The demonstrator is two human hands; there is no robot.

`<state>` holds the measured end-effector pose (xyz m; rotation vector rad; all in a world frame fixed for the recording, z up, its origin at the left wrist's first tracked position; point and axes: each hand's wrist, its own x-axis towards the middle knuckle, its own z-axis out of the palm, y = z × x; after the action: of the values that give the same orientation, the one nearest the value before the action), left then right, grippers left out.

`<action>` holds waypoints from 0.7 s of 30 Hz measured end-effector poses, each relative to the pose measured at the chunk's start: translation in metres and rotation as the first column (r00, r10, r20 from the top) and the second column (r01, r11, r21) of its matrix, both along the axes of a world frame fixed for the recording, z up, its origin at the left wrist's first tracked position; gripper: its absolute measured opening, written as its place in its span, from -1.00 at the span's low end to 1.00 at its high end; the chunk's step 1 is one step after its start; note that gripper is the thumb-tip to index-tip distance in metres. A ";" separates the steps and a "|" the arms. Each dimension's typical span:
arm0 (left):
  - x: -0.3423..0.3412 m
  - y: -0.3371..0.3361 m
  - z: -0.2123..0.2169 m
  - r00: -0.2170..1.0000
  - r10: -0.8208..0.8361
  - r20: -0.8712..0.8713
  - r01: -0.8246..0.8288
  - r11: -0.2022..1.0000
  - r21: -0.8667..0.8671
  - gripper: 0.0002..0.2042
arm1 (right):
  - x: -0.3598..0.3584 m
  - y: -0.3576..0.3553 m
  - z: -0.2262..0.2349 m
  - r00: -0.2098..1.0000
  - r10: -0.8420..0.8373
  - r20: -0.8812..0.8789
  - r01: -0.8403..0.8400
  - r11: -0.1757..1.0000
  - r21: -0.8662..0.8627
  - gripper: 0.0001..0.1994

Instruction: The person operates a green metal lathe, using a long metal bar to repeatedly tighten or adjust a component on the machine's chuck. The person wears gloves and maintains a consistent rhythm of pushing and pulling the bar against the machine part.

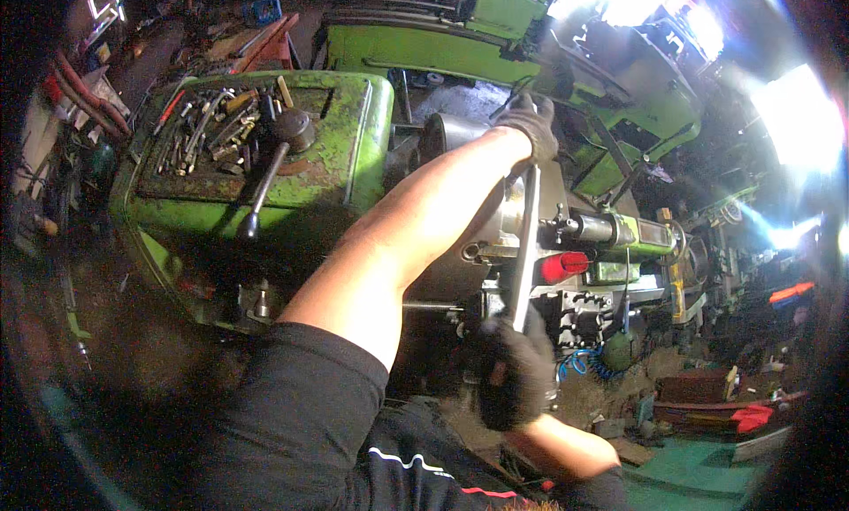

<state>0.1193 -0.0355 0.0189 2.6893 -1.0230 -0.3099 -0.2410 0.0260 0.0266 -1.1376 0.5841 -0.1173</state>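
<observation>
A long pale metal bar [528,246] runs nearly upright in the head view between my two hands, in front of the lathe's round metal chuck [508,206]. My right hand [513,369], in a dark glove and slightly blurred, is closed around the bar's lower end. My left hand [529,126], gloved too, reaches far across the lathe with curled fingers at the bar's upper end. That end is hidden behind the hand and wrist, so how it seats cannot be seen. A smooth metal cylinder [451,133] lies just left of my left hand.
The green lathe headstock [367,148] carries loose tools [221,131] and a ball-ended lever [270,184]. Right of the bar are a red object [563,265], a tool post [584,321] and the tailstock [641,234]. A blue coiled hose [584,362] hangs lower right.
</observation>
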 end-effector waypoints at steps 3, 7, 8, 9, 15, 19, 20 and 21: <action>-0.024 -0.007 -0.008 0.972 -0.171 -0.162 0.145 0.976 -0.165 0.27 | 0.028 0.073 -0.014 0.998 -0.061 0.029 0.060 0.998 0.027 -0.62; -0.115 0.084 0.062 0.921 -0.383 -0.072 0.390 0.908 0.155 -0.02 | 0.024 0.054 -0.048 0.971 0.031 0.236 -0.089 0.967 0.239 -0.51; -0.139 0.118 0.074 0.916 -0.396 -0.067 0.401 0.912 0.085 -0.11 | 0.016 0.029 -0.069 0.955 0.139 0.262 -0.101 0.983 -0.156 -0.47; -0.146 0.128 0.046 0.939 -0.341 -0.041 0.337 0.938 -0.080 -0.20 | 0.015 -0.002 -0.085 0.941 0.164 0.298 -0.026 0.908 -0.418 -0.52; -0.189 0.134 0.024 0.941 -0.336 0.041 0.329 0.937 0.118 -0.32 | 0.140 -0.123 -0.037 0.777 0.341 0.529 0.523 0.116 -0.844 -0.61; -0.215 0.107 -0.012 0.919 -0.024 0.394 0.016 1.000 0.022 -0.30 | 0.251 -0.180 0.028 0.768 0.624 0.148 0.427 -0.326 -0.843 -0.64; -0.229 0.093 -0.018 0.859 0.041 0.511 -0.070 0.997 0.036 -0.33 | 0.268 -0.204 0.026 0.807 0.584 -0.084 0.214 -0.422 -0.881 -0.62; -0.240 0.084 -0.024 0.776 0.107 0.621 -0.172 0.984 0.046 -0.36 | 0.282 -0.215 0.020 0.780 0.544 -0.310 0.002 -0.498 -0.867 -0.59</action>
<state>-0.1207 0.0489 -0.0049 3.0069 -0.9546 0.6187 0.0415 -0.1893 0.0467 -3.0459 -0.6319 -0.3356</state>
